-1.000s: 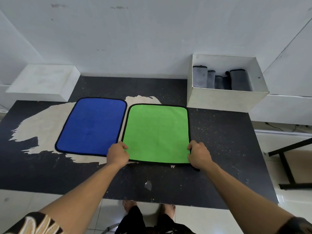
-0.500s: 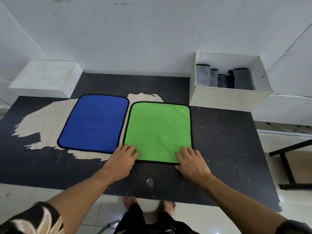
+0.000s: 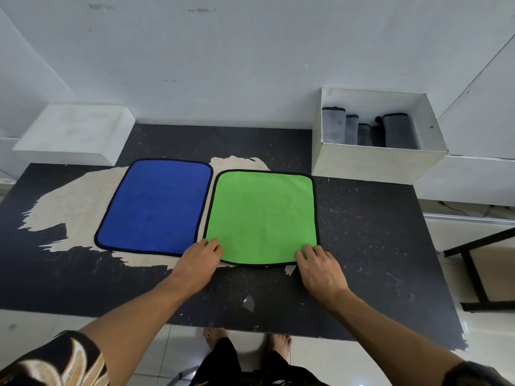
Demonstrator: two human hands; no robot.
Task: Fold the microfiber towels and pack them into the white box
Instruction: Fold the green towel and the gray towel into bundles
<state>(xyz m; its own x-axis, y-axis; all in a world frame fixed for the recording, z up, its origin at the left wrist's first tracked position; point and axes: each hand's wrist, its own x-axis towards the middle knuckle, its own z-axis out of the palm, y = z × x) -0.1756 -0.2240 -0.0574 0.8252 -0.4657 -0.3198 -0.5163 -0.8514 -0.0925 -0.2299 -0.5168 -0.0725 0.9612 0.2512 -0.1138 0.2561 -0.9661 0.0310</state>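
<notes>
A green microfiber towel (image 3: pixel 262 215) with black trim lies flat in the middle of the black table. My left hand (image 3: pixel 199 260) covers its near left corner and my right hand (image 3: pixel 320 266) its near right corner. The fingers of both hands are curled over the trim and the thumbs are hidden. A blue towel (image 3: pixel 156 204) lies flat just left of the green one, with neither hand on it. The white box (image 3: pixel 376 162) stands at the back right, with several folded grey towels (image 3: pixel 334 125) upright inside.
The table (image 3: pixel 362 246) is black with a large worn beige patch (image 3: pixel 75 201) under the blue towel. A closed white box (image 3: pixel 75 135) sits at the back left against the wall. A black table frame (image 3: pixel 473 263) stands on the floor to the right.
My hands went from gripping the green towel's near corners to lying flat on its near edge. Now they have slid outward and curled over the corners again. The towels have not moved.
</notes>
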